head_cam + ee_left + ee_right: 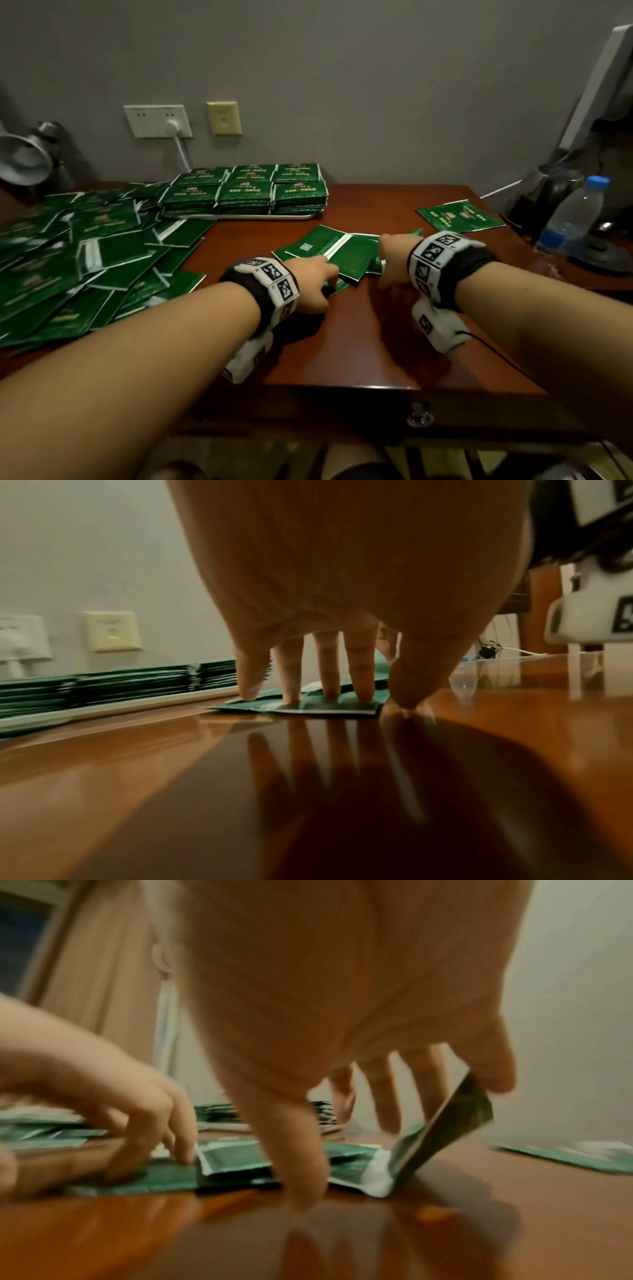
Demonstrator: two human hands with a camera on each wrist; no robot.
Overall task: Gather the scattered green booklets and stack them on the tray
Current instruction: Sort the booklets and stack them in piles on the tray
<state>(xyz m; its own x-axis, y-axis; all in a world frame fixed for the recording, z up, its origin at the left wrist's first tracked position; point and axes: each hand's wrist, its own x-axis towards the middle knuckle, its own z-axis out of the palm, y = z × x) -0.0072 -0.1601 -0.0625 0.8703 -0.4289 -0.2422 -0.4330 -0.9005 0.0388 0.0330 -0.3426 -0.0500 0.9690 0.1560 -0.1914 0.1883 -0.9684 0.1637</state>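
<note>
Both hands on loose booklets, mid-worktop.
Our left hand (310,284) presses booklets (329,248) with straight fingers; right hand (394,255), blurred, seemingly tilts one up, fingers apart.

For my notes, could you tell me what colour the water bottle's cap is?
Blue: the water bottle's cap shows best in the head view, at the table's right edge.

Water bottle (572,215), kettle (544,195) right; wall socket (157,120); lamp (25,157) left.
</note>
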